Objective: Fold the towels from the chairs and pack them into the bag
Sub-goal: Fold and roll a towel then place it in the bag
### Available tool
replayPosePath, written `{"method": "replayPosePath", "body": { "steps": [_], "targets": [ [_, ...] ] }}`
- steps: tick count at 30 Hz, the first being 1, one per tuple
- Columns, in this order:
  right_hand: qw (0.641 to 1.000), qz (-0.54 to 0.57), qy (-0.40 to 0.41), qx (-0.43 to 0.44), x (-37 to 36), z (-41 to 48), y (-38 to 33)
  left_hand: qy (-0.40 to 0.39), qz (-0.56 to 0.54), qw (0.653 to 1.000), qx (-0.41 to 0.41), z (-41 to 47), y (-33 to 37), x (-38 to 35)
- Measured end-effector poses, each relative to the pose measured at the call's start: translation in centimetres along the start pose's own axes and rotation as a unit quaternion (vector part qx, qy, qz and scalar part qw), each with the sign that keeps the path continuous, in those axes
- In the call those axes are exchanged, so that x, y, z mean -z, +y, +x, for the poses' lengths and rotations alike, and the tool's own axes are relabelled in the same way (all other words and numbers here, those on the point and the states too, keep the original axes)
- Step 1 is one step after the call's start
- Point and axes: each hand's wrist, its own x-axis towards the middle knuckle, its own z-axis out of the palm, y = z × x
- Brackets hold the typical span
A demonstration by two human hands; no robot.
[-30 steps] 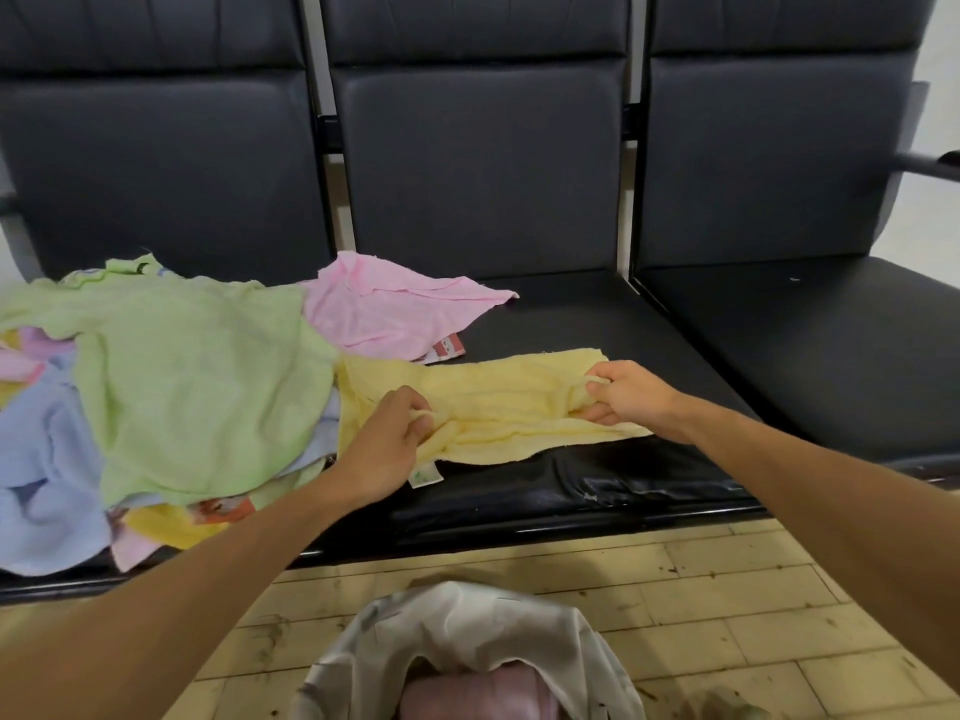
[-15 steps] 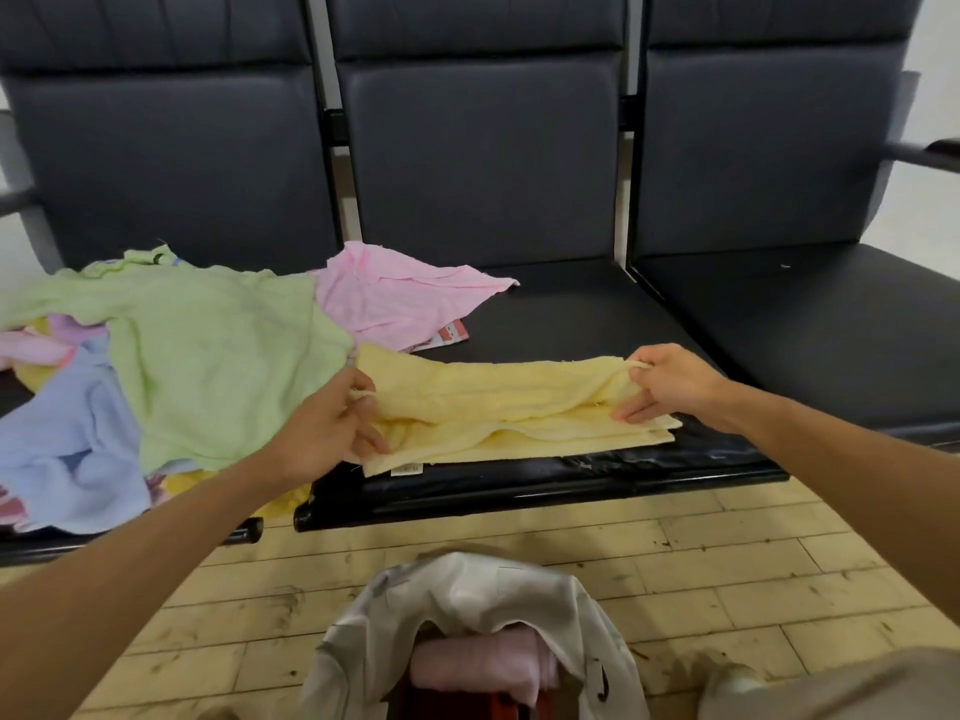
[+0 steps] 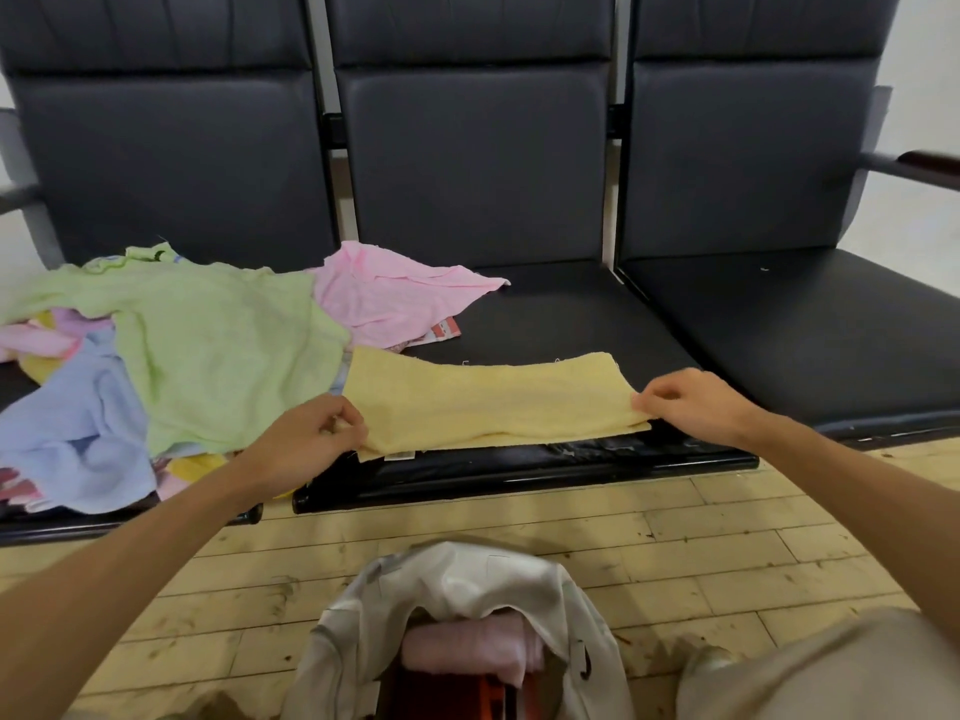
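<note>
A: Yellow towel (image 3: 493, 402) folded into a strip, flat on middle chair seat (image 3: 561, 314), near edge.
B: Hands?
A: Left hand (image 3: 306, 444) pinches its left end, right hand (image 3: 691, 402) its right end.
B: Bag?
A: Bag (image 3: 457, 636) open on floor, nearest, pink towel (image 3: 467, 649) inside.

I'm in some waiting room: linked black padded chairs (image 3: 467, 163) in a row, armrest (image 3: 930, 166), worn wooden floor (image 3: 727, 543)
</note>
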Motion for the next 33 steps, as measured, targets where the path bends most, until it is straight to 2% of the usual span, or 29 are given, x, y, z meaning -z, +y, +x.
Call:
{"method": "replayPosePath", "body": {
  "steps": [5, 8, 11, 18, 20, 22, 24, 27, 29, 31, 33],
  "targets": [
    [0.997, -0.002, 0.067, -0.049, -1.1, 1.0, -1.3, 0.125, 0.080, 0.989, 0.009, 1.6, 0.4, -1.3],
    [0.990, 0.014, 0.063, -0.125, -1.9, 2.0, -1.9, 0.088, 0.180, 0.977, 0.073, 3.0, -0.4, -1.7],
    [0.984, 0.032, 0.048, -0.170, -2.4, 2.9, -3.0, 0.059, 0.180, 0.976, 0.112, 3.8, -0.1, -1.8],
    [0.975, 0.089, 0.002, -0.202, -2.3, 3.1, -4.2, 0.014, 0.235, 0.969, 0.068, 4.2, 0.3, -2.7],
    [0.971, 0.120, -0.019, -0.207, -1.6, 2.5, -3.8, 0.012, 0.158, 0.985, 0.067, 3.5, 1.1, -2.3],
    [0.965, 0.157, -0.033, -0.209, -1.1, 1.9, -3.4, 0.039, -0.034, 0.994, 0.096, 2.7, 2.0, -1.5],
    [0.951, 0.221, -0.045, -0.210, -0.7, 1.5, -3.2, 0.044, -0.227, 0.962, 0.142, 1.9, 2.9, -0.4],
    [0.927, 0.296, -0.082, -0.215, -0.7, 0.5, -3.3, 0.026, -0.423, 0.877, 0.227, 0.1, 4.1, 0.7],
    [0.914, 0.331, -0.092, -0.217, -1.3, 0.0, -3.1, -0.004, -0.438, 0.864, 0.249, -0.8, 4.2, 1.0],
    [0.905, 0.355, -0.076, -0.223, -1.7, -0.2, -3.0, -0.013, -0.411, 0.874, 0.259, -1.5, 3.8, 1.0],
    [0.911, 0.343, -0.043, -0.225, -2.0, 0.2, -2.9, 0.006, -0.387, 0.884, 0.262, -1.7, 3.2, 0.6]
  ]
}}
